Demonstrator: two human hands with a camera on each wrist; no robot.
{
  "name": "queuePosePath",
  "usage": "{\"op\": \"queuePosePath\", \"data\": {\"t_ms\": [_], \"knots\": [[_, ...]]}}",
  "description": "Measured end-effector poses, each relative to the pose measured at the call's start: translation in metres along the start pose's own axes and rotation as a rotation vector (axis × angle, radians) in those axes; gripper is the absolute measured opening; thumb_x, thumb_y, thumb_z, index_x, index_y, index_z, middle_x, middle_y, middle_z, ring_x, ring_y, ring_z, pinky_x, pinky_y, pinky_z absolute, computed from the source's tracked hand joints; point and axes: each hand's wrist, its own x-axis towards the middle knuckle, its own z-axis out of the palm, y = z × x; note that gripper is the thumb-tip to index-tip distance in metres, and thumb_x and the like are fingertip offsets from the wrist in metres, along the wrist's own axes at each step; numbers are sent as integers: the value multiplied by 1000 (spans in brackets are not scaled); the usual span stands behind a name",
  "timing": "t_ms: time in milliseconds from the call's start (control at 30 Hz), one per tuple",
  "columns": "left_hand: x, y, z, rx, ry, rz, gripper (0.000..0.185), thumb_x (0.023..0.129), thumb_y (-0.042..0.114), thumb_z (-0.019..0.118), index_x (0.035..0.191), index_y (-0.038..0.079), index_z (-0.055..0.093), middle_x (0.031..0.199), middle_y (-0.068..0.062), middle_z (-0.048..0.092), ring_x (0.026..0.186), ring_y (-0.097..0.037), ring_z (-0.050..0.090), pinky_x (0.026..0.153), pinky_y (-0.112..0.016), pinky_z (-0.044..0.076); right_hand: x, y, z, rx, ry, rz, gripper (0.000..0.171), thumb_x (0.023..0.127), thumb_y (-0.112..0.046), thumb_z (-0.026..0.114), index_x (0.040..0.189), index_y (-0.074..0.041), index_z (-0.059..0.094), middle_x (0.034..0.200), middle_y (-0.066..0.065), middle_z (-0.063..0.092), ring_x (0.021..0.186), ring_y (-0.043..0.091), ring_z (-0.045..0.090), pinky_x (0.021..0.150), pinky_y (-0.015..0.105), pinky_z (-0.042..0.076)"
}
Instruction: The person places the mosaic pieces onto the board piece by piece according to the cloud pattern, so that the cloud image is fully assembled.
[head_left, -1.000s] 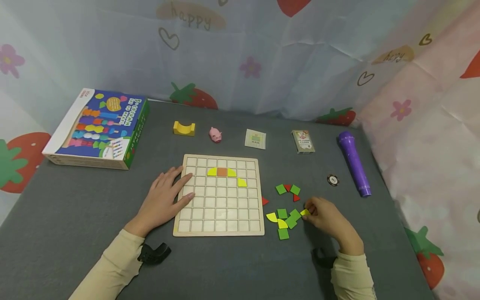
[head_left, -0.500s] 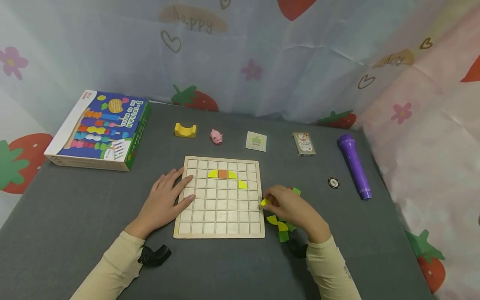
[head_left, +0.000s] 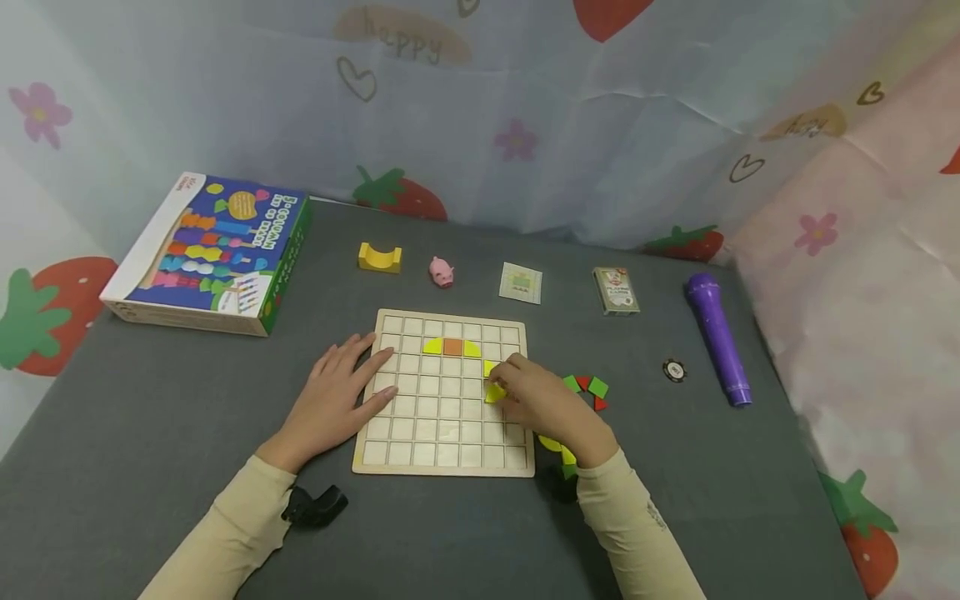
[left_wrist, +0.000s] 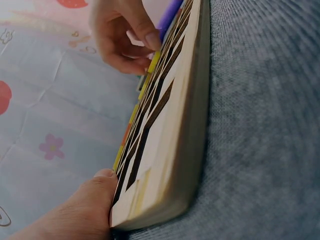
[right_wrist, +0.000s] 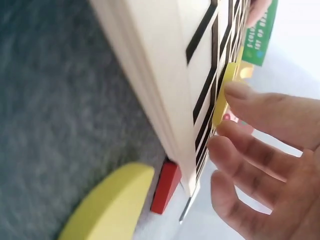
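Note:
A wooden grid board (head_left: 426, 432) lies on the dark grey tabletop. My left hand (head_left: 333, 404) rests spread over its left edge, fingertips on the outer squares. Thumb and fingertips of my right hand (head_left: 547, 404) pinch a yellow quarter-circle tile (head_left: 494, 393) low at the right side of the grid. Just above it, a second yellow tile (head_left: 489, 367) sits in a square, partly covered by the fingers. Further up, an orange square tile (head_left: 453, 347) lies between two yellow rounded tiles (head_left: 432, 346). In the right wrist view the pinched tile (right_wrist: 225, 97) lies against the grid.
Right of the board lie loose green tiles (head_left: 598, 387), red triangles (head_left: 600, 403) and yellow tiles (head_left: 550, 443), partly under my right forearm. Behind stand a yellow block (head_left: 380, 260), pink pig (head_left: 441, 272), pattern card (head_left: 521, 283), card box (head_left: 617, 291), purple microphone (head_left: 718, 337) and toy box (head_left: 217, 250).
My right hand has picked the yellow quarter-circle tile from the loose pile and carried it left onto the board. My left hand has stayed at the board's left edge.

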Motion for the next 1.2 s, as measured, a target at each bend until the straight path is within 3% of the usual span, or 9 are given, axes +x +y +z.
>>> {"op": "queuePosePath", "data": {"t_ms": [433,667,833,1000,1200], "knots": [[0,1,3,-4,-2,8,61,95,46,54,146,16,42,155,-15,28,144,-37,20,114,-58,12,4,8,2,-107,73,24,20,88,-12,70,108,-12,66,101,1,61,84,12,59,72,26,52],[1,1,1,10,-1,1,61,95,46,54,146,16,42,155,-15,28,144,-37,20,114,-58,12,8,8,3,-185,128,34,11,87,-14,70,88,-12,59,84,-1,54,68,10,46,57,22,43],[5,3,5,0,3,5,61,95,46,54,146,16,42,155,-15,28,144,-37,20,114,-57,12,1,9,-8,-161,106,63,12,87,-13,70,85,-13,58,83,-2,53,68,9,46,57,22,42],[7,3,8,6,12,14,62,95,48,53,146,16,42,155,-15,28,144,-37,21,114,-58,13,-18,14,-20,-87,63,178,14,89,-16,70,84,-14,57,82,-2,51,67,10,46,56,25,41],[3,0,7,13,27,6,61,94,47,55,145,16,44,154,-15,30,143,-37,22,113,-58,14,-54,24,-21,-2,-63,271,16,86,-22,73,93,-12,63,90,0,56,78,13,51,70,32,48]]}}
